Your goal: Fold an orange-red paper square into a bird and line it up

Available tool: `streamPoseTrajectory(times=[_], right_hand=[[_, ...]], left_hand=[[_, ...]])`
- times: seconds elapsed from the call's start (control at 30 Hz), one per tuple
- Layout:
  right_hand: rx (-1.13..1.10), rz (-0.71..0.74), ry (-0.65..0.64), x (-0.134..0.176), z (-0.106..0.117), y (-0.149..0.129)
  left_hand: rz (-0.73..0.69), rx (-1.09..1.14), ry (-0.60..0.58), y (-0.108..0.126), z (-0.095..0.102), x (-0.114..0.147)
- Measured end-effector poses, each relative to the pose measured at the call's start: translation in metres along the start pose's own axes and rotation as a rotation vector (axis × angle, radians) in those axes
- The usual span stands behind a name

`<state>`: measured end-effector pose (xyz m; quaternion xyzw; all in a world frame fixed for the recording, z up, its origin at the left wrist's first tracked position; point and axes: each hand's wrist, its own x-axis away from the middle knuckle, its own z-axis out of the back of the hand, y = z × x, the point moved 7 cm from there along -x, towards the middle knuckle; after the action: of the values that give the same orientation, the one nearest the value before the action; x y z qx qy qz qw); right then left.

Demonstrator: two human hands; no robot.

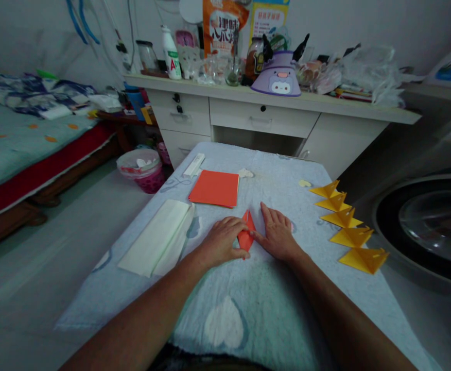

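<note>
A small piece of orange paper point(247, 239), folded into a narrow diamond, lies flat on the cloth-covered table point(279, 309). My left hand point(225, 238) is on its left side, fingers bent over the paper's middle and thumb near its lower tip, holding it down. From the other side my right hand point(277, 234) lies with its fingers stretched out on the cloth, its thumb touching the paper's right edge. Just beyond the hands rests a stack of square orange paper point(214, 188). Several folded yellow paper cranes point(351, 237) stand in a row along the right edge.
A folded white cloth or tissue point(158, 237) lies on the left, with a white narrow box point(193, 165) behind it. Past the table is a cluttered white desk point(264, 117). A pink bin point(148, 178) stands left on the floor, a washing machine point(428, 216) at right.
</note>
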<state>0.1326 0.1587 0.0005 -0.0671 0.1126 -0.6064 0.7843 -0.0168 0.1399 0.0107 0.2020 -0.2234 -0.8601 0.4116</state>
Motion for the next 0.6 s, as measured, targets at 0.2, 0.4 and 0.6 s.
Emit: streamPoseTrajectory(times=[0.2, 0.4, 0.6], right_hand=[[-0.14, 0.024, 0.11, 0.002, 0.01, 0.001], [-0.315, 0.284, 0.057, 0.012, 0.022, -0.023], [-0.29, 0.33, -0.022, 0.013, 0.015, -0.028]], left_hand=[[-0.053, 0.067, -0.004, -0.003, 0.005, -0.002], [-0.092, 0.077, 0.051, -0.007, 0.006, -0.004], [-0.069, 0.077, 0.085, -0.007, 0.006, -0.004]])
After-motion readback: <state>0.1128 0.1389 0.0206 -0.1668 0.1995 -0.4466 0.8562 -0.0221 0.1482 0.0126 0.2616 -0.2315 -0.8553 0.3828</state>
